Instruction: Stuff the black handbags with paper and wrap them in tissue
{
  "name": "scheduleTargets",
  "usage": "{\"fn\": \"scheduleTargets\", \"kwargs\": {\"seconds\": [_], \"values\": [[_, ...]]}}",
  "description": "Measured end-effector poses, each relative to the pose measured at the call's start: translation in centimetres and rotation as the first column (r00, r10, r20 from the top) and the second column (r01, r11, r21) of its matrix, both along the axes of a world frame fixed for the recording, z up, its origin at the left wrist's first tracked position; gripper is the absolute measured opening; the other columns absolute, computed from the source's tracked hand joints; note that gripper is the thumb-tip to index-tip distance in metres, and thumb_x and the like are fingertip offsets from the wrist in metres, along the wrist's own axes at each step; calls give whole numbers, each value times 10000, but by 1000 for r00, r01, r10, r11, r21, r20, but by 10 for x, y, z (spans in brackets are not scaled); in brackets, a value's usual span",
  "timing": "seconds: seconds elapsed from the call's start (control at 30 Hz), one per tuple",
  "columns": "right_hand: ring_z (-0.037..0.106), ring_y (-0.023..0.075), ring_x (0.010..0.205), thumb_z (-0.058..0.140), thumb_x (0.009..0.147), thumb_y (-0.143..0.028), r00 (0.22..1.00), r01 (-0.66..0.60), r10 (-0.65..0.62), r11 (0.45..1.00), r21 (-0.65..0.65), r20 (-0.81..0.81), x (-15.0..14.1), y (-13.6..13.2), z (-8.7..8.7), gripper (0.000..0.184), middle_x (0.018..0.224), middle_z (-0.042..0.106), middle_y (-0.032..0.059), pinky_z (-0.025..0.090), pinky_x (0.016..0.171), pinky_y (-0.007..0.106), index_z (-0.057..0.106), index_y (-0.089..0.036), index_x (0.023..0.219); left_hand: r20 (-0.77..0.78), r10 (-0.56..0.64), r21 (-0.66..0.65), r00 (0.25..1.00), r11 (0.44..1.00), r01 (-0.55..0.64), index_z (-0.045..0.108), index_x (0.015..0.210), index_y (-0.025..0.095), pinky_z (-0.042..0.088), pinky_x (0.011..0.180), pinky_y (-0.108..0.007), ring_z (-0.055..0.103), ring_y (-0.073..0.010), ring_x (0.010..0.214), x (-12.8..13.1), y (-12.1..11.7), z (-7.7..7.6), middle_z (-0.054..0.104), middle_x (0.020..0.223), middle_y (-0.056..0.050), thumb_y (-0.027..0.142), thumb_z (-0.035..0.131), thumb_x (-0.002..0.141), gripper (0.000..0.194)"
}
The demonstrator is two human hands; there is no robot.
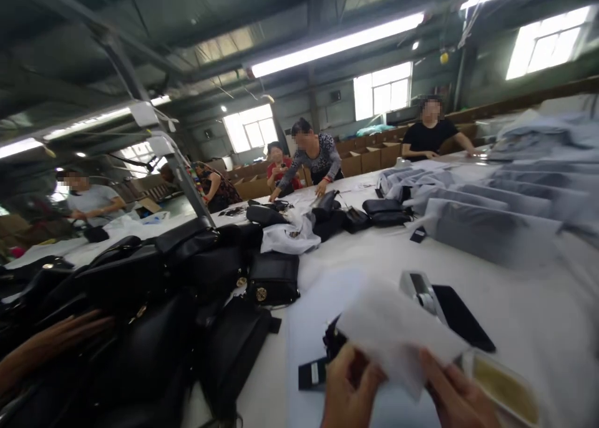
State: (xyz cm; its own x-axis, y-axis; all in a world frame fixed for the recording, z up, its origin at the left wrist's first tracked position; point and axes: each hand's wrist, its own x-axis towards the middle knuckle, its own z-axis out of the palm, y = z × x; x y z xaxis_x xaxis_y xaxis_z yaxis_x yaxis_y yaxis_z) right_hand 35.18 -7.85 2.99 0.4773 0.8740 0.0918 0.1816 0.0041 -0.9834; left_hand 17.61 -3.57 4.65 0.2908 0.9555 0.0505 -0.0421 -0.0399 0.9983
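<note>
A thin white wrapping sheet (397, 328) stretches between my two hands, low in the view. My left hand (350, 387) has its fingers closed at the sheet's left edge, beside a dark bunched strap or chain (333, 337) and a black tag (311, 374) with a pale label. Whether those fingers also grip the dark strap is hidden. My right hand (461, 387) pinches the right part of the sheet between thumb and fingers. Beneath lies a pale board or sheet (304, 316) on the white table.
Black handbags (219, 334) are piled on the left, where another person's hand (60, 347) reaches in. Wrapped bags (486, 228) stand in rows at the right. A phone (463, 316), a silver device (421, 294) and a shallow tray (503, 387) lie close. Several people stand beyond.
</note>
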Motion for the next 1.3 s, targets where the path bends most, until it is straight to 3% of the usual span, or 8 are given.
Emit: {"fn": "scheduleTargets", "kwargs": {"seconds": [0.1, 0.2, 0.37, 0.5, 0.7, 0.8, 0.97, 1.3], "values": [[682, 328, 999, 552, 827, -582, 977, 214, -214, 977, -3, -1, 22, -21, 4, 536, 932, 760, 98, 586, 842, 372, 727, -163, 1111, 0, 145, 26, 989, 989, -145, 645, 1061, 189, 532, 782, -318, 661, -193, 827, -26, 0, 4, 710, 986, -90, 527, 497, 917, 396], [679, 314, 1006, 639, 765, -575, 936, 351, -347, 931, -105, 52, 42, -44, 4, 494, 997, 756, 74, 570, 876, 370, 739, -191, 1059, -76, 322, 4, 944, 947, -323, 598, 1090, 181, 535, 799, -332, 659, -202, 873, -49, -2, -13, 690, 979, -85, 515, 499, 918, 388], [693, 307, 961, 674, 727, -575, 980, 172, -191, 958, -229, -63, 45, -69, -11, 497, 1002, 757, 70, 582, 813, 358, 739, -186, 1030, -270, 377, 174, 886, 924, -341, 573, 1157, 205, 487, 944, -405, 608, -268, 1096, -44, -19, -54, 633, 1189, -108, 445, 630, 842, 400], [685, 299, 908, 626, 764, -591, 1000, -1, 0, 980, -201, -8, 28, -67, -18, 444, 874, 752, 59, 570, 773, 347, 734, -181, 895, -322, 487, 289, 812, 867, -405, 559, 1186, 208, 434, 1011, -465, 580, -297, 1143, -33, -14, -68, 630, 1197, -118, 411, 688, 783, 469], [592, 191, 625, 590, 806, -573, 960, -159, 194, 971, -177, 203, 2, -58, -24, 399, 613, 613, -4, 480, 572, 254, 621, -199, 670, -254, 389, 168, 886, 919, -355, 605, 1075, 197, 510, 887, -393, 660, -247, 941, -45, -11, -61, 682, 1028, -81, 405, 742, 725, 430], [544, 166, 590, 570, 837, -544, 928, -190, 233, 967, -169, 290, -5, -53, -35, 391, 587, 564, -23, 436, 553, 241, 571, -207, 638, -120, 269, -36, 956, 961, -275, 616, 1022, 175, 548, 743, -335, 660, -204, 813, -48, -20, -54, 679, 915, -62, 428, 722, 750, 386], [532, 158, 590, 551, 876, -484, 893, -322, 351, 936, -144, 281, -17, -40, -42, 331, 634, 607, -25, 431, 570, 240, 630, -208, 713, 66, 261, -291, 963, 928, -232, 608, 1119, 182, 507, 686, -236, 635, -168, 892, -49, -29, -46, 665, 1014, -73, 415, 722, 770, 435], [652, 258, 840, 583, 838, -508, 880, -453, 467, 880, -145, 83, -37, -16, -44, 414, 905, 730, 61, 519, 760, 316, 708, -157, 1017, -95, 243, -86, 965, 964, -251, 624, 1004, 165, 456, 596, -228, 621, -157, 722, -49, -19, -40, 677, 837, -44, 438, 688, 784, 357]]}}
